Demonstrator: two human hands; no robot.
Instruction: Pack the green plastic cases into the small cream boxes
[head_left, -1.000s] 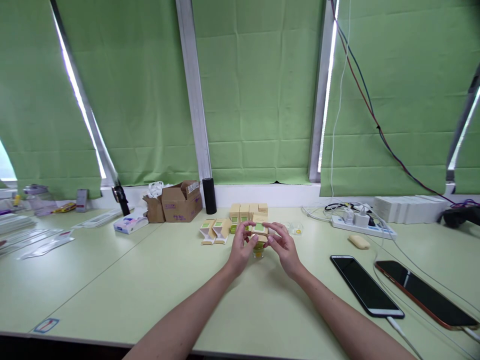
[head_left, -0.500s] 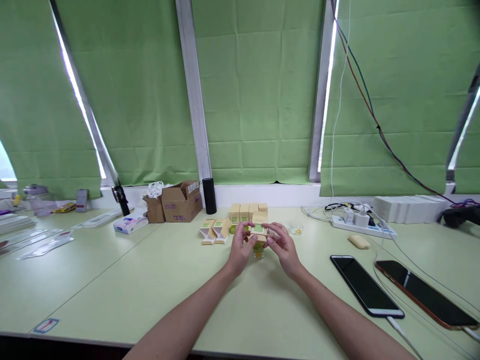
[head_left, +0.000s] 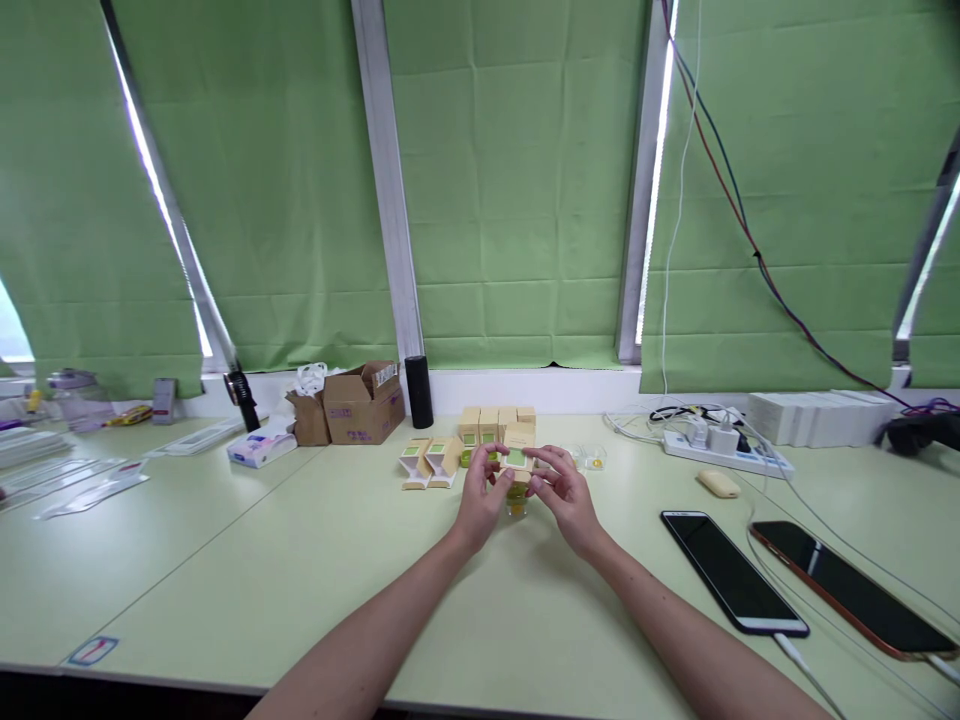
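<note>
A small cream and green carton (head_left: 517, 460) is held between my left hand (head_left: 481, 500) and my right hand (head_left: 565, 500), their fingers closed on its two sides. Just below it, a small clear container with yellow in it (head_left: 517, 505) shows between my hands; how much of it is inside the carton is hidden. Behind my hands several cream cartons (head_left: 489, 420) stand grouped together. Two open cartons with green windows (head_left: 431, 463) stand to the left of my left hand. Small clear containers (head_left: 594, 458) sit beyond my right hand.
Two phones (head_left: 731, 570) with cables lie at the right, near a beige case (head_left: 718, 484) and a power strip (head_left: 726, 455). A brown box (head_left: 364, 405), a black cylinder (head_left: 418, 392) and a tissue pack (head_left: 261, 447) stand at the back left of the pale table (head_left: 300, 580).
The fingers of my right hand have shifted slightly on the carton. My left hand and the carton are almost where they were.
</note>
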